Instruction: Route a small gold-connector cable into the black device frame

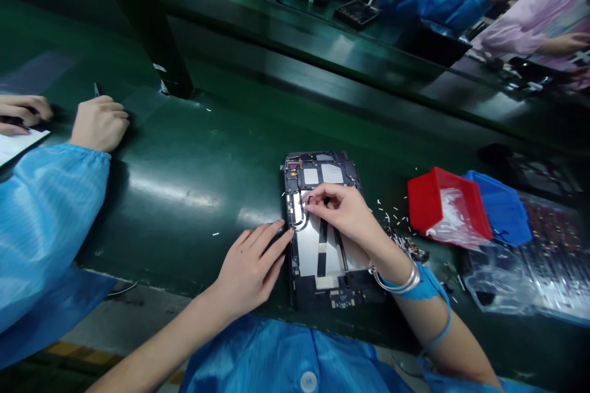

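Single head-worn view, looking forward and steeply down from just above the near edge of a glossy dark green conveyor belt (184, 184). Close on an opened black tablet chassis (322, 227) at centre; farther off, a blue-sleeved co-worker (41, 215) at left.

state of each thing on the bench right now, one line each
tablet: back cover off, insides showing, lying flat on the green bench
left hand: open, fingertips against the tablet's left edge
right hand: fingers pinched on a small part over the tablet
red bin: tipped on its side, clear bag inside
blue bin: behind the red bin, contents hidden
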Demonstrator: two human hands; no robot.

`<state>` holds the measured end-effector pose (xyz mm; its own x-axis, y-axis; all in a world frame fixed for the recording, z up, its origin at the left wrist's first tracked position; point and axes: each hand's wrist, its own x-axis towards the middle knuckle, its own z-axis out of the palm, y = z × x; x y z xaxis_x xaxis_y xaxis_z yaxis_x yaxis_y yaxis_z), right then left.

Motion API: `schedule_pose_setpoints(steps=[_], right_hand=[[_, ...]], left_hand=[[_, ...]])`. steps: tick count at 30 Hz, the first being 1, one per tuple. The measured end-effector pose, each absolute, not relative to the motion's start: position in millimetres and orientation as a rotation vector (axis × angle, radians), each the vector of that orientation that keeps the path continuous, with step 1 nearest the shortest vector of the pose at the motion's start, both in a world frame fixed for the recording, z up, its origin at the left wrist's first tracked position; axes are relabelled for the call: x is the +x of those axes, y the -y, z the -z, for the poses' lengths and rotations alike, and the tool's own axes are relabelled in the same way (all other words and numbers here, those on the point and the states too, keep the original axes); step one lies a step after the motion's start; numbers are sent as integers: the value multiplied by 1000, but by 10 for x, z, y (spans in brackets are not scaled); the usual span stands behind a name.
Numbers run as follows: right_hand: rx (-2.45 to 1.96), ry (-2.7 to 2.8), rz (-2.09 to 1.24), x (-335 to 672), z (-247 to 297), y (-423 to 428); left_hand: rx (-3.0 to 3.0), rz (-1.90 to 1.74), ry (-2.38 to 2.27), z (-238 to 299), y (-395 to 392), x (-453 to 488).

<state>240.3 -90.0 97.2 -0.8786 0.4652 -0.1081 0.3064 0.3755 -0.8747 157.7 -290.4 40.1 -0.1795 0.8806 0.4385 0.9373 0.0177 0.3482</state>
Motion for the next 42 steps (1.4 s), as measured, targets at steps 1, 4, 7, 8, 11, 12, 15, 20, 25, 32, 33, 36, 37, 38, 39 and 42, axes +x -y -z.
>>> schedule_pose_setpoints(steps=[1,4,7,8,11,12,15,20,25,32,33,36,37,38,39,42], right_hand=[[-708,2464,-1527,2411,-974,904],[-718,2421,-1560,2408,-965,910],[-709,2420,-1580,2377,-953,905],[-707,2435,-1575,2367,-952,901],[-712,2494,-1535,2357,-967,891],[-721,2513,-1507,2361,-976,890],[-760,2575,-1412,2386,-1005,890],[-765,2601,-1387,2401,-1015,902],[-756,2574,-1395,2394,-985,898],[-773,2556,-1403,2398,-967,892],[-775,2567,-1387,2397,-972,893],[-787,2600,-1335,2392,-996,897],[-791,2607,-1333,2390,-1003,898],[-796,2610,-1339,2389,-1009,898],[-800,2613,-1353,2388,-1012,897],[-810,2622,-1375,2391,-1010,892]], left_hand=[[-1952,883,2168,-403,2908,1575],[-1944,842,2151,-407,2919,1575],[-1912,809,2131,-400,2920,1586],[-1904,804,2121,-396,2919,1590],[-1900,769,2094,-388,2916,1600],[-1903,750,2091,-390,2918,1601],[-1916,731,2104,-419,2925,1596],[-1920,895,2104,-560,2819,1536],[-1983,770,2087,-739,2480,1390],[-2124,447,1793,-833,2137,1319],[-2132,428,1775,-835,2106,1330],[-2172,396,1771,-863,2072,1322],[-2190,398,1790,-884,2097,1287],[-2191,407,1825,-913,2146,1232],[-2159,420,1875,-946,2223,1159],[-1694,479,2076,-1040,2556,907]])
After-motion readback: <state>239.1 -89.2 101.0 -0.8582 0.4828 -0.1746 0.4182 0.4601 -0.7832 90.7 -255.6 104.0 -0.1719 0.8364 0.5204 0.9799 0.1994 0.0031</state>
